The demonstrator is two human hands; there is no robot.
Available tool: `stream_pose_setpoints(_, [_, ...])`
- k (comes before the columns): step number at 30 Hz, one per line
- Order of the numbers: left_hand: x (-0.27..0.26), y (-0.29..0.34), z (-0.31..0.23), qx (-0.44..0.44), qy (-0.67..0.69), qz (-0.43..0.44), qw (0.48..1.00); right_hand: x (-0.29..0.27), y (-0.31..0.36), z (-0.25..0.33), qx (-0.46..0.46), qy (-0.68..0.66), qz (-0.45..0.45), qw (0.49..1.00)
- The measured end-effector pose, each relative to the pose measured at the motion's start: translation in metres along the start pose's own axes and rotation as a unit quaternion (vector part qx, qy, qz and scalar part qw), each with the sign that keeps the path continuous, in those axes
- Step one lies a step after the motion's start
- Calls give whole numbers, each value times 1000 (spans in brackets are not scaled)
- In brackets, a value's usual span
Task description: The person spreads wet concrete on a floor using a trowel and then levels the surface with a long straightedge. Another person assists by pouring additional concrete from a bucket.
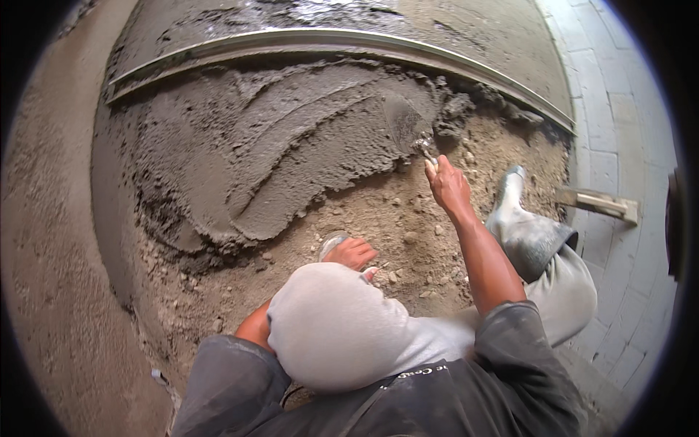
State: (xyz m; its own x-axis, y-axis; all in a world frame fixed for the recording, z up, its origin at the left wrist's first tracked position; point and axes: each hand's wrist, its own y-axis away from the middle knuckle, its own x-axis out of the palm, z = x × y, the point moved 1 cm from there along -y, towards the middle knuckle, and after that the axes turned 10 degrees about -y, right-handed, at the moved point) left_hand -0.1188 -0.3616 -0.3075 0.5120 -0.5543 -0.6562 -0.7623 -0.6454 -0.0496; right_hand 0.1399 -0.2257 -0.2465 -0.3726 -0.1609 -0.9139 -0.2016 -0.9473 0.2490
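Note:
My right hand (pixel 449 186) is closed round the handle of a trowel (pixel 406 125). Its blade, smeared grey, lies against the wet mortar (pixel 291 149), close to where the mortar ends in a rough edge. Below that edge is dry, pebbly soil (pixel 404 233). Curved ridges run across the mortar. In front of my bent knee hangs my left hand (pixel 351 253), holding nothing that I can see; its fingers lie loosely and the thumb is apart. A boot toe shows beside it, and the left forearm is partly hidden by the knee.
A long metal straightedge (pixel 291 42) crosses the mortar at the far side. To the right, a wooden float (pixel 601 205) rests on grey paving (pixel 615 153), near my right boot (pixel 510 200). A rough wall (pixel 54 240) borders the left side.

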Motion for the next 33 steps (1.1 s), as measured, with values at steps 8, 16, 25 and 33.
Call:
stream_pose_setpoints(8, [13, -1, 5, -3, -24, -11, 1000, 33, -5, 45, 343, -505, 40, 791])
stream_pose_setpoints(16, [13, 8, 10, 75, -24, -134, 988, 74, 25, 324, -73, -373, 321, 867])
stream_pose_setpoints(25, [18, 1, 8, 49, -1, -76, 996, 163, -21, 477, 9, -558, 402, 726])
stream_pose_setpoints(33, [15, 6, 4, 39, 7, -67, 997, 153, -28, 459, 166, -620, 406, 650])
